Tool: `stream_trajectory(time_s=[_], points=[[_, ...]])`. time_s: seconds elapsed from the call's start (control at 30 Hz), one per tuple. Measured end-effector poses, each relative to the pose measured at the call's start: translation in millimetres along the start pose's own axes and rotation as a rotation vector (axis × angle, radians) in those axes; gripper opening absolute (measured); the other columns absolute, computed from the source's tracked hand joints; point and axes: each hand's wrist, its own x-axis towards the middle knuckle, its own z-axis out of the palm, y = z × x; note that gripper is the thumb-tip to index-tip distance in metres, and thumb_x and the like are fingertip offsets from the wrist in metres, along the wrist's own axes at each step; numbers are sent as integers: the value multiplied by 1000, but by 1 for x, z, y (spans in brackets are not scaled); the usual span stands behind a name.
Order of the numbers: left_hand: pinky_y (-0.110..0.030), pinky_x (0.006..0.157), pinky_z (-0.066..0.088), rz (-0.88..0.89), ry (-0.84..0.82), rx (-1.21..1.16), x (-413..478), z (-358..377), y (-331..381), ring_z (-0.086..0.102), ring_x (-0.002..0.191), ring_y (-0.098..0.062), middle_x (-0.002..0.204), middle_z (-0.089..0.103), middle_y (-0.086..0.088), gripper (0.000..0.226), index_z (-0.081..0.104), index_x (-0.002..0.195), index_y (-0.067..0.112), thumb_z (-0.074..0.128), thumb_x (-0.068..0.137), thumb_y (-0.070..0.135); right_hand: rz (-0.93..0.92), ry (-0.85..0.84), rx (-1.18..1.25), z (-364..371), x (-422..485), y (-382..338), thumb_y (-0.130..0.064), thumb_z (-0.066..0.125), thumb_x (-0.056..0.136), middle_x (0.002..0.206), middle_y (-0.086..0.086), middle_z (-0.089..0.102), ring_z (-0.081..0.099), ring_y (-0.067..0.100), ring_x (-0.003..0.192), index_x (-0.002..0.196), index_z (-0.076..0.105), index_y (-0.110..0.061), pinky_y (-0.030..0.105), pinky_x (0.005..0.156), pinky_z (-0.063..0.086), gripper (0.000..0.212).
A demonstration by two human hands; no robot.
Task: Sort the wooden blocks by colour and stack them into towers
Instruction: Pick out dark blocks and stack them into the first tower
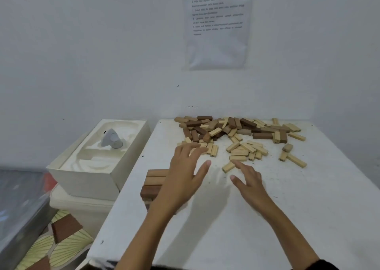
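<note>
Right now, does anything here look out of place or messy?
Yes. A brown block lies on the floor left of the table, apart from the rest. The unsorted pile still mixes dark and light blocks, with specks scattered around it.

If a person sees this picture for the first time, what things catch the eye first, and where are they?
First comes the big loose pile of wooden blocks, light and dark mixed, at the far side of the white table. Next, the two open hands reaching toward it: the left hand over a small started tower of brown blocks at the table's left edge, the right hand near the light blocks. On the wall above hangs a printed sheet.
</note>
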Motion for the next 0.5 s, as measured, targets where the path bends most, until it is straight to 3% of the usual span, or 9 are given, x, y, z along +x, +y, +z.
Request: stream_trajectory(time_s=[0.17,0.23,0.37,0.5], points=[[-25,106,25,-15,-186,19,11,64,29,24,134,-12,144,35,2,56,43,138,22,29,93,53,90,216,-191,-40,5,53,-15,53,93,138,9,43,29,28,128,135,45,-22,27,99,21,44],[-29,109,23,-63,-233,51,20,92,29,20,138,-16,149,28,0,46,38,141,21,37,99,39,111,274,-271,-52,7,71,-14,57,90,135,12,44,32,30,125,135,46,-19,27,96,21,46],[-35,114,18,-114,-233,87,45,134,31,14,141,-20,153,20,-2,45,33,143,19,40,99,27,73,294,-391,-68,15,93,-19,59,89,132,8,44,31,26,121,136,45,-19,32,96,27,49],[-43,113,20,-86,-212,89,82,160,44,22,140,-27,148,30,-10,44,44,136,14,38,95,27,-14,325,-413,-74,35,105,-14,64,85,122,9,51,38,28,117,129,53,-16,41,94,37,46]])
